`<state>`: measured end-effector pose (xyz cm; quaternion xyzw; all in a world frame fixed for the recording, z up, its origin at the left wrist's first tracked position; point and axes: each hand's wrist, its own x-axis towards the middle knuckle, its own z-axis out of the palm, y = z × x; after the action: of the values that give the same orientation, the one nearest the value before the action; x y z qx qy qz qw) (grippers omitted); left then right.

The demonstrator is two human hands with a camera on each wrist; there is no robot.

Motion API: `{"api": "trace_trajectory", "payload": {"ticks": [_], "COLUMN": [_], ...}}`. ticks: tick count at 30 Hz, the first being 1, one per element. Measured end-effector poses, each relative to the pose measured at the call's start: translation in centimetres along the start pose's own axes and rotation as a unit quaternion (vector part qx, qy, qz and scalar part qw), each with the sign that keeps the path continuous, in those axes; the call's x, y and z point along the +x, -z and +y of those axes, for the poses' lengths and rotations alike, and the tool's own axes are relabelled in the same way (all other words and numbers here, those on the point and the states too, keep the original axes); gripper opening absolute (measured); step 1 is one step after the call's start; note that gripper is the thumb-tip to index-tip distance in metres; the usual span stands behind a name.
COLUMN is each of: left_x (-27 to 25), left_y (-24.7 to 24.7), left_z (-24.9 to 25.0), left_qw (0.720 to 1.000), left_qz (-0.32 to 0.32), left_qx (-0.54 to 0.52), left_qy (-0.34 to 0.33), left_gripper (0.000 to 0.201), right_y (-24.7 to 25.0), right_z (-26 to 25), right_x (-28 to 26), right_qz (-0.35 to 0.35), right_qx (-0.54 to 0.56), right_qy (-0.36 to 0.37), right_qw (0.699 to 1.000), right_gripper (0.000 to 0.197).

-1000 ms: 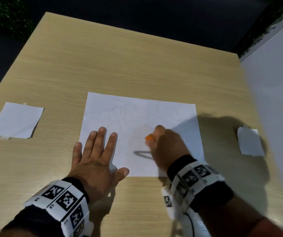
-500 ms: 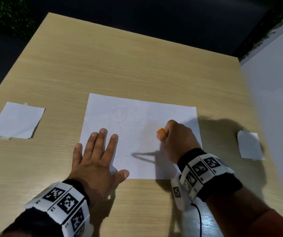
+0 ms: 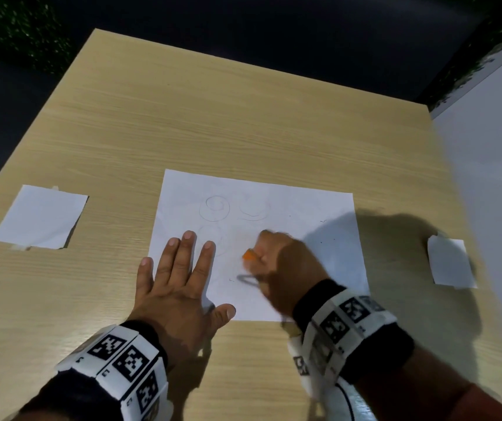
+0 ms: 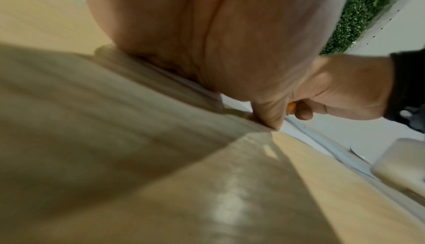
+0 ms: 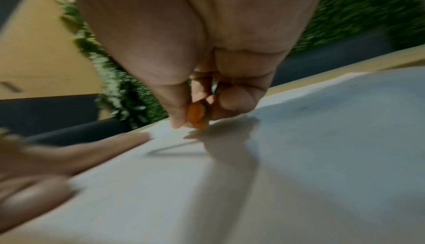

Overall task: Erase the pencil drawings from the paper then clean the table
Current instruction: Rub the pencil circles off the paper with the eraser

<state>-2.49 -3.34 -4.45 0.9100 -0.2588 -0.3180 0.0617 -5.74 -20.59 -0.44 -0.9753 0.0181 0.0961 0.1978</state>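
A white sheet of paper [image 3: 289, 208] lies mid-table with faint pencil circles [image 3: 216, 208] near its far left part. My left hand [image 3: 179, 268] lies flat with straight fingers on the sheet's near left corner, pinning it. My right hand [image 3: 277, 256] pinches a small orange eraser [image 3: 248, 255] and presses it on the paper just right of the left fingers. In the right wrist view the orange eraser [image 5: 197, 116] sits between thumb and fingers, touching the paper [image 5: 299, 138]. The left wrist view shows my left hand [image 4: 207, 38] on the table and the eraser [image 4: 292, 107] beyond.
A small white paper square [image 3: 41, 217] is taped down at the left of the wooden table [image 3: 228, 117]. Another small white piece [image 3: 450, 262] lies at the right edge, beside a white wall [image 3: 486, 177]. Dark floor lies beyond the far edge.
My right hand with the eraser swung right across the paper half a second ago and is now back left near the left fingers, blurred by motion. The left hand stayed put.
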Motion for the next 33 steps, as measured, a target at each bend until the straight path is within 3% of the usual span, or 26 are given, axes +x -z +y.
{"api": "trace_trajectory", "payload": {"ticks": [2, 4, 7, 8, 10, 13, 16, 18, 19, 20, 22, 27, 29, 33], "left_x": [0.0, 0.0, 0.0, 0.0, 0.1, 0.0, 0.0, -0.1, -0.1, 0.0, -0.1, 0.0, 0.0, -0.1], "left_y": [0.1, 0.1, 0.1, 0.0, -0.1, -0.1, 0.0, 0.1, 0.0, 0.0, 0.0, -0.1, 0.0, 0.0], "left_z": [0.2, 0.2, 0.0, -0.2, -0.1, 0.1, 0.1, -0.1, -0.1, -0.1, -0.2, -0.1, -0.1, -0.2], "left_qw": [1.0, 1.0, 1.0, 1.0, 1.0, 1.0, 1.0, 1.0, 1.0, 1.0, 1.0, 1.0, 1.0, 0.999], "left_qz": [-0.003, -0.005, -0.007, -0.006, -0.008, -0.005, -0.002, -0.002, -0.004, -0.003, 0.0, 0.019, 0.022, 0.026], "left_qx": [0.01, 0.007, -0.003, -0.003, 0.0, 0.009, 0.006, -0.003, -0.003, -0.004, -0.002, -0.002, -0.005, -0.022], "left_qy": [0.006, 0.005, -0.002, -0.004, -0.002, 0.004, 0.001, -0.004, -0.007, -0.008, -0.01, -0.009, -0.011, -0.022], "left_gripper": [0.099, 0.096, 0.091, 0.091, 0.091, 0.096, 0.095, 0.091, 0.091, 0.092, 0.094, 0.09, 0.089, 0.09], "right_y": [-0.7, -1.3, 0.0, 0.8, 0.7, -1.1, -1.6, -0.4, 0.3, 1.1, 1.8, 0.1, -0.3, 1.2], "right_z": [-1.8, -1.2, 2.2, 3.0, 2.5, -1.4, -0.8, 1.0, 2.2, 3.3, 4.5, 0.2, 0.3, 4.0], "right_x": [-0.2, 0.3, 2.1, 2.2, 1.8, -0.1, 0.0, 0.9, 1.3, 1.6, 1.7, 0.9, 1.0, 1.5], "right_qz": [-0.057, -0.059, 0.008, 0.031, 0.031, -0.019, -0.056, -0.041, -0.025, 0.005, 0.002, -0.078, -0.081, 0.002], "right_qx": [0.095, 0.12, 0.074, 0.031, 0.028, 0.078, 0.156, 0.191, 0.139, 0.082, 0.012, 0.029, 0.019, 0.033], "right_qy": [0.008, -0.017, -0.128, -0.133, -0.113, 0.004, -0.041, -0.138, -0.184, -0.195, -0.199, -0.066, -0.055, -0.226], "right_qw": [0.994, 0.991, 0.989, 0.99, 0.993, 0.997, 0.985, 0.971, 0.973, 0.977, 0.98, 0.994, 0.995, 0.974], "right_gripper": [0.012, 0.014, 0.023, 0.022, 0.015, 0.015, 0.025, 0.025, 0.021, 0.021, 0.026, 0.018, 0.017, 0.028]}}
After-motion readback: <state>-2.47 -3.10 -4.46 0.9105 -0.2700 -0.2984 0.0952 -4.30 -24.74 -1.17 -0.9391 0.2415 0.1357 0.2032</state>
